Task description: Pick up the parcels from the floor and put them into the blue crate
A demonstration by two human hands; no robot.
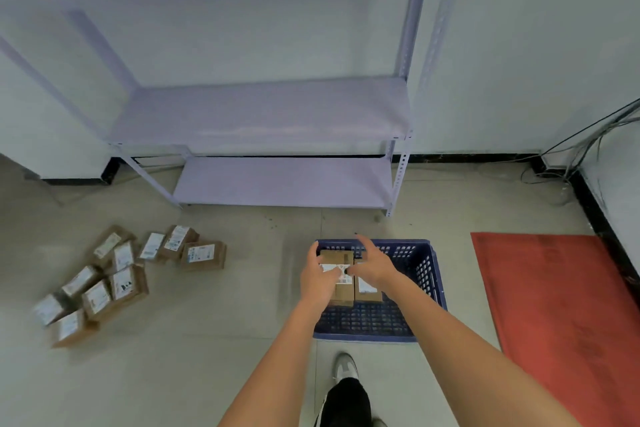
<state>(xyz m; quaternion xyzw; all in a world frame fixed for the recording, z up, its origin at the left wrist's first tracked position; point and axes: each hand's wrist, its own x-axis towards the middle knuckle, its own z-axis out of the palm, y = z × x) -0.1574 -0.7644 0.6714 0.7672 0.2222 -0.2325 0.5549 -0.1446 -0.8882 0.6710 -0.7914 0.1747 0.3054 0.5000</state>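
Left hand: the left hand (317, 279) reached over the near-left part of the blue crate (427, 274), its fingers curled round the left edge of a brown cardboard parcel (341, 291) and its thumb lying on the white label.
Right hand: the right hand (375, 265) hovered just beside it with fingers spread and relaxed, the thumb touching the label at the parcel's right edge (whether it bore any weight could not be told).
Held parcel: it sat low inside the crate, flat, label up, against a second parcel (367, 289) lying to its right.
Crate: rectangular moulded plastic, dark blue, with perforated walls and a gridded floor; the near half of its floor was bare.
Floor pile: a loose scatter of parcels (121, 274) lay well to the left of the crate, small brown cartons with white printed labels, several tilted or leaning on one another, the nearest ones blurred.
Open room: pale, smooth floor tiles (214, 315) stretched between the pile and the crate.
Right side: a red mat (561, 305) with a rough, matte surface lay near the crate's right wall, not touching it.
Shelving: a pale lilac metal rack (277, 180) stood beyond the crate against the wall, with slotted uprights and flat shelves.
Corner: thin cables (588, 139) ran down the wall at far right.
Person: a dark trouser leg and light shoe (345, 366) stood just short of the crate's near edge.
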